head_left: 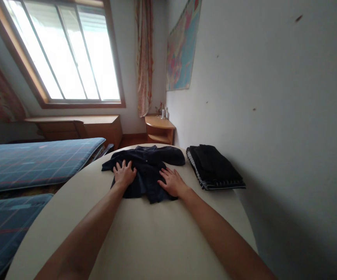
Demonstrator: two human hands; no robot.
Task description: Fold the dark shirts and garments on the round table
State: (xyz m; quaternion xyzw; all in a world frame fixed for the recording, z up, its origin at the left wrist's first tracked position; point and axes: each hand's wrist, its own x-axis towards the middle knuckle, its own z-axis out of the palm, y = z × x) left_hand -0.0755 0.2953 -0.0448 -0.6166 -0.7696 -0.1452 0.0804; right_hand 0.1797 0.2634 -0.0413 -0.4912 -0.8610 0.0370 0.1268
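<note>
A dark navy shirt (148,167) with a collar and a small button lies spread on the pale round table (157,241), its collar toward the far edge. My left hand (124,173) rests flat on the shirt's left part, fingers spread. On its right part lies my right hand (171,181), also flat with the fingers apart. Neither hand grips the cloth. One sleeve stretches out to the right, and the lower hem looks uneven and wrinkled.
Folded dark clothes (215,167) are stacked at the table's right side, close to the white wall (288,136). Blue checked mattresses (34,163) stand to the left. Beyond the table are a wooden corner shelf (159,122), a desk (104,120) and a window (69,54).
</note>
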